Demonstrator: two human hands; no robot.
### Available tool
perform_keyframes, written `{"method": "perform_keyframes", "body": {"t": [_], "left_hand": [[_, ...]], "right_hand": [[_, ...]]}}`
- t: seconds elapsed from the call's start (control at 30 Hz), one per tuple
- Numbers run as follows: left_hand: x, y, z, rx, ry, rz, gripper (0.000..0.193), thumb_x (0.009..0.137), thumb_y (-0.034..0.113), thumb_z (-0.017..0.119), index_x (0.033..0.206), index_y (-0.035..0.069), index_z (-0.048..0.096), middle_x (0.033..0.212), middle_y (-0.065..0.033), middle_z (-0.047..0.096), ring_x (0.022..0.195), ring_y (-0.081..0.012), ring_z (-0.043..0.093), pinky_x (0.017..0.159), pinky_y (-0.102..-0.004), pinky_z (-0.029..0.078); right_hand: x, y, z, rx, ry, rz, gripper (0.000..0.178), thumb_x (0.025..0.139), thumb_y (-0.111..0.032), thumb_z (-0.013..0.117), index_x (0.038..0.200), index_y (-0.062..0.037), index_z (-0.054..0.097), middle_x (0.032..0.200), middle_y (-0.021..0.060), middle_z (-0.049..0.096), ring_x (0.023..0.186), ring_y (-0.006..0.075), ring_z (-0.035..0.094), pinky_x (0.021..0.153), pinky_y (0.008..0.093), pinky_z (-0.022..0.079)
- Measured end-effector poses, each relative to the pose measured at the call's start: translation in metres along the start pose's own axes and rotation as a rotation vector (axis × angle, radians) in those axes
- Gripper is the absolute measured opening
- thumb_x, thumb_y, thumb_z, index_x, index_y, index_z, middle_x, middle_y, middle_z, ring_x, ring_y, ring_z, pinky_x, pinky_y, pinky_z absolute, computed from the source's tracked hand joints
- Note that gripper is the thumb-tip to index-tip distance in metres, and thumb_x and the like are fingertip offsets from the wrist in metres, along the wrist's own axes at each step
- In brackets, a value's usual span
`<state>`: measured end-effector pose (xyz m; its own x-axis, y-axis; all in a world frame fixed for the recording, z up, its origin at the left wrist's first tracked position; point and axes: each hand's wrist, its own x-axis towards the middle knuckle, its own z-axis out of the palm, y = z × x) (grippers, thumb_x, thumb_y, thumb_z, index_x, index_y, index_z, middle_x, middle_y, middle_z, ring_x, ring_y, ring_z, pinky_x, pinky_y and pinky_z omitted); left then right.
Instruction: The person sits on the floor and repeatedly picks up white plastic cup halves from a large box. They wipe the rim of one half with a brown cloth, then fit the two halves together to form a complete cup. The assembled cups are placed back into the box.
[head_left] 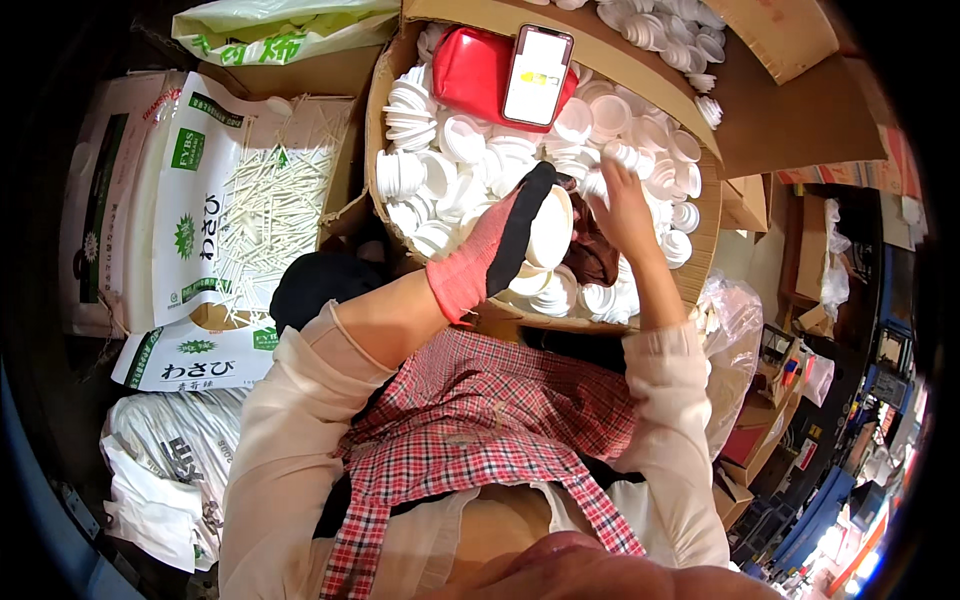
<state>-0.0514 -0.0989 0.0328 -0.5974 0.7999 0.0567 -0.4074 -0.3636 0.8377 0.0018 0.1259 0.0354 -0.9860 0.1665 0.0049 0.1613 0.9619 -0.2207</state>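
My left hand (497, 240), in a pink glove with a black palm, is closed around a stack of round white plastic lids (549, 230), the top one facing up. Beside it, my bare right hand (628, 212) stretches its fingers over more white lids (610, 117), which are heaped in a large cardboard box (712, 215). No held item shows in that hand. A crumpled dark brown cloth or bag (592, 252) lies between my two hands. Where its upper part runs is partly hidden by the lids and my left hand.
A red pouch (466, 78) with a lit phone (538, 75) rests on the heap's far side. To the left, white sticks (270, 195) lie on a printed white sack (180, 200). More lids (655, 28) fill another box at the back. A clear plastic bag (735, 320) stands right.
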Motion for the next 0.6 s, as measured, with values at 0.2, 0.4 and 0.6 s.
{"method": "perform_keyframes", "body": {"t": [0.2, 0.4, 0.6], "left_hand": [[0.009, -0.039, -0.004, 0.077, -0.081, 0.044, 0.044, 0.096, 0.012, 0.054, 0.135, 0.001, 0.038, 0.111, -0.0126, 0.061, 0.1, -0.0203, 0.062, 0.089, -0.0329, 0.051], [0.029, -0.024, 0.003, 0.023, -0.075, 0.036, 0.048, 0.088, 0.009, 0.064, 0.129, 0.0, 0.041, 0.107, -0.0125, 0.063, 0.098, -0.0186, 0.063, 0.085, -0.0315, 0.052], [0.05, -0.046, 0.026, -0.332, 0.036, 0.117, 0.052, 0.08, 0.008, 0.071, 0.125, 0.001, 0.046, 0.115, -0.0104, 0.061, 0.101, -0.0207, 0.062, 0.086, -0.031, 0.05]], "right_hand": [[-0.078, 0.027, 0.023, 0.276, -0.303, 0.042, 0.07, 0.07, -0.007, 0.073, 0.134, -0.0117, 0.047, 0.134, 0.0221, 0.045, 0.118, 0.0405, 0.047, 0.098, 0.0425, 0.042], [-0.075, 0.038, 0.022, 0.454, -0.03, 0.178, 0.018, 0.079, -0.01, 0.066, 0.091, 0.0029, 0.065, 0.084, 0.0192, 0.063, 0.081, 0.0339, 0.061, 0.076, 0.0384, 0.048], [-0.082, 0.002, -0.022, 0.849, 0.273, 0.03, 0.023, 0.086, -0.006, 0.06, 0.109, -0.006, 0.053, 0.138, 0.0146, 0.042, 0.127, 0.0273, 0.041, 0.102, 0.0389, 0.034]]}}
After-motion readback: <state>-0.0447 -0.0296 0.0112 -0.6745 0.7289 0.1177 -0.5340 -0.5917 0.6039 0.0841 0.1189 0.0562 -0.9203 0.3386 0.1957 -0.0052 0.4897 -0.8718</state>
